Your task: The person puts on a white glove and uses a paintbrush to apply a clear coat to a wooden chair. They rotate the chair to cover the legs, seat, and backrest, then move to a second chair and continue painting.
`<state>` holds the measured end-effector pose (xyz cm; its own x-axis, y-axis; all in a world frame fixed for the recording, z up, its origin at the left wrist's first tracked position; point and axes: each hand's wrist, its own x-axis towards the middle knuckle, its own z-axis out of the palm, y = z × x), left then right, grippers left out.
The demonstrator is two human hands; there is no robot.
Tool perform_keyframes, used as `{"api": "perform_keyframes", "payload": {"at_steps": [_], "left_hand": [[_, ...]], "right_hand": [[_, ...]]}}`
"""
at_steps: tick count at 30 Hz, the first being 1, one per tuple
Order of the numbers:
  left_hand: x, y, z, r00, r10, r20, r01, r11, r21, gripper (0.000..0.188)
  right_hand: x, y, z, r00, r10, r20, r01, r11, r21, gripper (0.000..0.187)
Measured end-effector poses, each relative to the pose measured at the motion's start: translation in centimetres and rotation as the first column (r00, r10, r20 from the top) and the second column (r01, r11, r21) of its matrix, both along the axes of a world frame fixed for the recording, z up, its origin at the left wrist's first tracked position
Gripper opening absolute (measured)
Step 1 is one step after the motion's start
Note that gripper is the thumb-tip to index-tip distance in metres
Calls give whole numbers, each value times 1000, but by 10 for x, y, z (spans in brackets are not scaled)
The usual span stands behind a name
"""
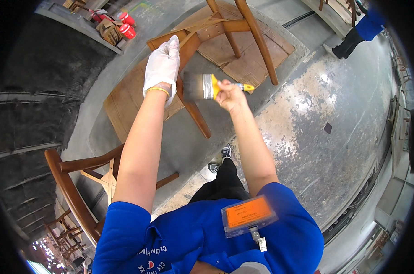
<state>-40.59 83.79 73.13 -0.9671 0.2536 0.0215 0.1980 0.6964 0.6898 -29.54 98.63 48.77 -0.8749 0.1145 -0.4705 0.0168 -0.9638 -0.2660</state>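
My left hand [162, 66], in a thin white glove with a yellow band at the wrist, is closed on the edge of a brown wooden chair frame [192, 45]. The frame is tipped over, its legs pointing up and outward. A wide paintbrush [208, 86] with a yellow handle, metal ferrule and dark bristles is in my bare right hand [230, 96]. Its bristles, blurred, are close to one chair leg [195, 114]; whether they touch it I cannot tell. The left fingertips are partly hidden by the glove.
Flattened cardboard [120, 107] lies under the chair. Another wooden chair [67, 182] stands close at my left. Red containers [127, 31] and a cardboard box [109, 32] are at the far left. A person in blue [369, 27] stands at the far right.
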Motion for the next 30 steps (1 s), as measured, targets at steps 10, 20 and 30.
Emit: {"api": "perform_keyframes", "payload": {"at_steps": [10, 20, 30], "left_hand": [[-1, 2, -26, 986, -154, 65, 167, 929, -330, 59], [36, -1, -4, 947, -139, 289, 240, 905, -352, 45], [9, -57, -29, 933, -231, 278, 322, 878, -353, 61]], "right_hand": [[150, 3, -120, 825, -260, 502, -32, 865, 501, 13], [325, 117, -157, 665, -461, 588, 249, 878, 408, 9], [332, 171, -116, 538, -526, 659, -91, 741, 666, 12]]}}
